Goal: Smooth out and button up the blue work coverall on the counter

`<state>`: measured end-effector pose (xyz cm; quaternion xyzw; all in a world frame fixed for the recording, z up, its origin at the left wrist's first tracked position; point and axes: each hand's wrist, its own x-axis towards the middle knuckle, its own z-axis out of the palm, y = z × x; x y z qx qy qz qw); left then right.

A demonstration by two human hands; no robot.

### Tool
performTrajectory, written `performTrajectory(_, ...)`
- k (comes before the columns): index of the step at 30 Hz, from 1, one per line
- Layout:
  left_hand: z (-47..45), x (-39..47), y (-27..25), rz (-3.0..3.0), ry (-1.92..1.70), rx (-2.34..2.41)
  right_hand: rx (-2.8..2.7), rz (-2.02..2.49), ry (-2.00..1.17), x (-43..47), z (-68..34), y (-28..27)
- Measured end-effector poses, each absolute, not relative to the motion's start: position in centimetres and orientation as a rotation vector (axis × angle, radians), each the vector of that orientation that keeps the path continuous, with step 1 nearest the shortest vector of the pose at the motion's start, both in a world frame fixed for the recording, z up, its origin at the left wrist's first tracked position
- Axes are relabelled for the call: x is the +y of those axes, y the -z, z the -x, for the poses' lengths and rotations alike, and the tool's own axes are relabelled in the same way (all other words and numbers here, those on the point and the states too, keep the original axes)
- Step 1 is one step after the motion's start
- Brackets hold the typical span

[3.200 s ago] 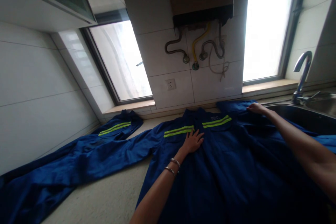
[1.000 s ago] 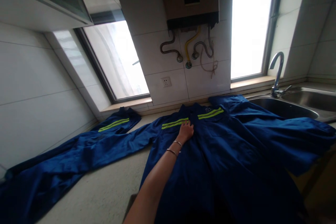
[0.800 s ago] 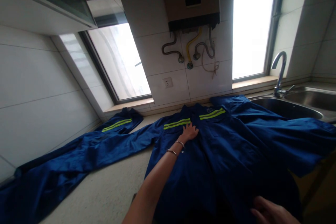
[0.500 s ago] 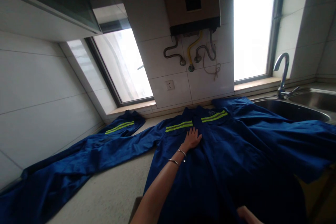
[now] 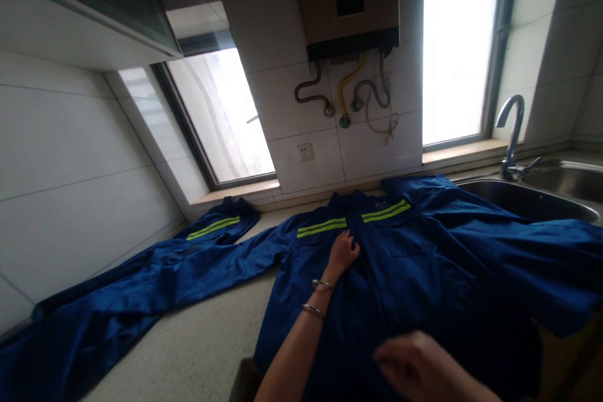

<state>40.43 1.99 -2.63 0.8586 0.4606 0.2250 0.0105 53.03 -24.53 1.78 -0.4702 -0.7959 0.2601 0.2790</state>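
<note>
A dark blue work jacket [image 5: 409, 276] with yellow-green reflective stripes lies spread over the counter, front up, its right-hand part reaching over beside the sink. My left hand [image 5: 343, 251], with two bangles at the wrist, rests on the jacket's front at the placket, just below the chest stripe. Its fingers are bent in and closed on the cloth there. Above the lower part of the jacket is my right hand [image 5: 419, 361], smeared by motion. Its fingers look curled, but I cannot make out whether they hold anything.
Another blue garment [image 5: 127, 289] with the same stripes lies along the left wall on the pale counter [image 5: 202, 339]. A steel sink [image 5: 560, 198] with a tap [image 5: 511, 132] is at the right. Under the water heater [image 5: 348, 0] hang hoses; a cabinet [image 5: 89, 12] juts out upper left.
My left hand's fingers, spread flat on the jacket before, have bent inward at nearly the same spot. My right hand has come up and left into view from the bottom edge.
</note>
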Motion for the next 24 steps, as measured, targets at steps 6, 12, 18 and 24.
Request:
performTrajectory(6, -39.8, 1.6, 2.4, -2.643, -0.766, 1.229, -1.935, 1.449, -0.262, -3.9, -54.1, -6.2)
performTrajectory(12, -39.3, 2.0, 2.2, -2.56, -0.812, 1.127, -1.815, 2.025, -0.125, 8.0, -52.7, -2.3)
performTrajectory(18, -39.5, 2.2, 2.2, -2.563, -0.874, 1.297, -1.671, 2.024, -0.154, 11.1, -53.2, 0.4)
performTrajectory(24, -40.1, 2.1, 2.6, -2.564, -0.635, 1.44, -1.678, 1.97, -0.155, 12.7, -53.1, 0.8)
